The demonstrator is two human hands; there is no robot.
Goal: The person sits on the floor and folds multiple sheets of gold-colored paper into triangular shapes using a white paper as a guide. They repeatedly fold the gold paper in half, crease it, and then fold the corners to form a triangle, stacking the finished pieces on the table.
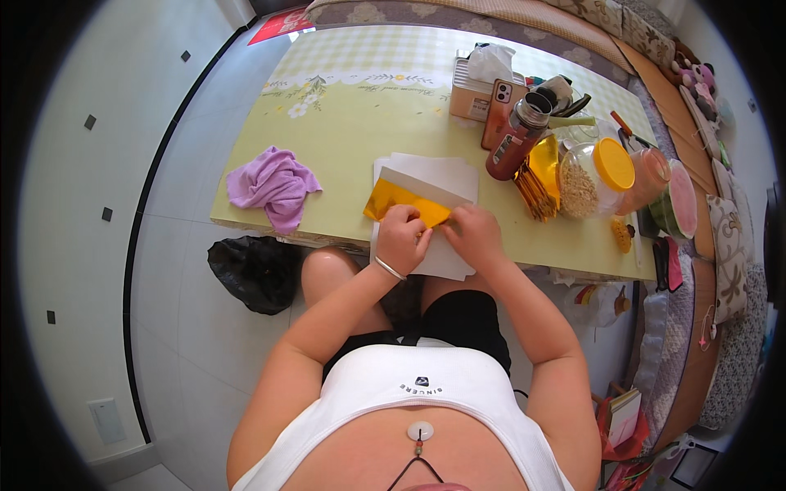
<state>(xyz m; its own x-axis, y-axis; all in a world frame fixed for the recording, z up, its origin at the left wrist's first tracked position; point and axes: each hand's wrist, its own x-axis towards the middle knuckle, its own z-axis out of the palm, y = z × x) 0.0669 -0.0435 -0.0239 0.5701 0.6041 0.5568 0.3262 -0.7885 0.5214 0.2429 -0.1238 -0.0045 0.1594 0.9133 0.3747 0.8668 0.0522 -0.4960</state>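
A sheet of gold foil paper [391,199] with a pale band along its far edge lies partly folded in front of me. Beneath it are white paper sheets [455,173] on the table. My left hand [403,241], a silver bangle at its wrist, is closed with curled fingers on the near edge of the foil. At the foil's right corner, my right hand [476,236] pinches the edge. The fingertips of the two hands are close together. To the right stands a bundle of folded gold foil pieces [538,184].
A purple cloth [274,186] lies left on the table [352,123]. On the right crowd a flask [519,139], a phone [498,110], a tissue box [473,92], a yellow-lidded jar [583,182] and a cut watermelon [675,204]. A black bag [255,274] sits on the floor.
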